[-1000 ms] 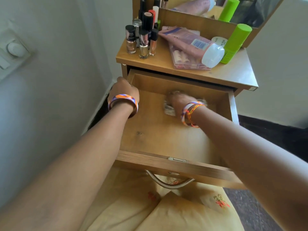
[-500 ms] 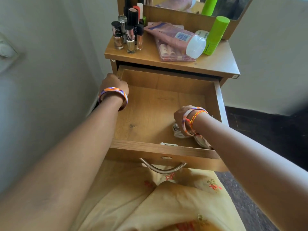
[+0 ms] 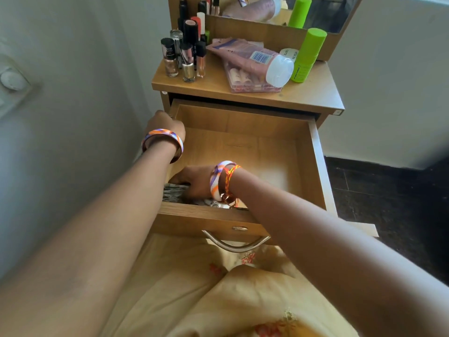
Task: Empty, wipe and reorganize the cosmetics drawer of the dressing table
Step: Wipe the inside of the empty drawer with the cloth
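Wood-grain laminate drawer (image 3: 243, 147), pulled well out of the dressing table, holds nothing but a grey patterned cloth (image 3: 173, 192) at its near left corner, against the front panel. The right hand (image 3: 194, 181) presses down on the cloth, fingers bent over the bunched fabric; its grip appears closed on the cloth, though the fingertips are hidden. The left hand (image 3: 165, 124) grasps the top edge of the drawer's left wall near the back, steadying it.

Assessment: the cloth is soft, light and limp; it will crumple rather than slide flat, so a bunched handful under the palm suits wiping.

The cosmetics stand on the counter (image 3: 313, 93): nail polish bottles (image 3: 181, 60), a pink tube (image 3: 252, 60) lying on a clear palette, a green stick (image 3: 308, 55). The glass bottles look top-heavy and breakable; take each by the body, not the cap.
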Demonstrator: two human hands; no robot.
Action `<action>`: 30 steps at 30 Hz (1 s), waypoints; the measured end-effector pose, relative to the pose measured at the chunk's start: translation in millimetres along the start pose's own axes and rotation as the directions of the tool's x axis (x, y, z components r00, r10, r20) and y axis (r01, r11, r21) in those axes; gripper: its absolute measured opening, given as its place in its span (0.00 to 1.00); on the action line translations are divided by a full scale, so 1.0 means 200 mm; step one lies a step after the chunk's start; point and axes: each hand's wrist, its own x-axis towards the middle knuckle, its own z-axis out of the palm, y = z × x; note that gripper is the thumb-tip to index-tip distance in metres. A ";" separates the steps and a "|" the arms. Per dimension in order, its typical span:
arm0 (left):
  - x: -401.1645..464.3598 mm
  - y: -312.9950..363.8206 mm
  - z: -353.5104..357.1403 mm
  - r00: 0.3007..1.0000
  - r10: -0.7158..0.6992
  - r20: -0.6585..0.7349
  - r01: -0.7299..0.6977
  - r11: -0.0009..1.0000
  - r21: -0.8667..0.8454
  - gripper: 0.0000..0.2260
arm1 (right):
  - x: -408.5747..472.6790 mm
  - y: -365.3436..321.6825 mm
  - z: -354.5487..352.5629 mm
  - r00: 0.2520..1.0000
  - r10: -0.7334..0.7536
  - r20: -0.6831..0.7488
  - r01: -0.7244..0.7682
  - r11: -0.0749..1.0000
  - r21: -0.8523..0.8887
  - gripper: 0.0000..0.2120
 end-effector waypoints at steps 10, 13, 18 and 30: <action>0.00 0.00 0.00 1.000 0.003 0.003 -0.003 1.000 0.007 0.15 | -0.43 0.46 -0.18 0.857 0.347 0.382 -0.326 0.938 -0.121 0.19; -0.01 0.00 0.00 1.000 0.002 0.001 -0.002 1.000 0.013 0.15 | -0.48 0.48 -0.17 0.838 0.402 0.370 -0.382 0.915 -0.129 0.20; 0.00 0.00 0.00 1.000 0.007 -0.009 -0.006 1.000 0.016 0.15 | -0.35 0.33 -0.14 0.914 0.305 0.268 -0.265 0.948 -0.175 0.19; 0.01 0.00 -0.01 1.000 -0.013 0.012 0.013 1.000 -0.005 0.16 | -0.27 0.33 -0.15 0.992 0.120 -0.037 -0.031 0.517 0.855 0.11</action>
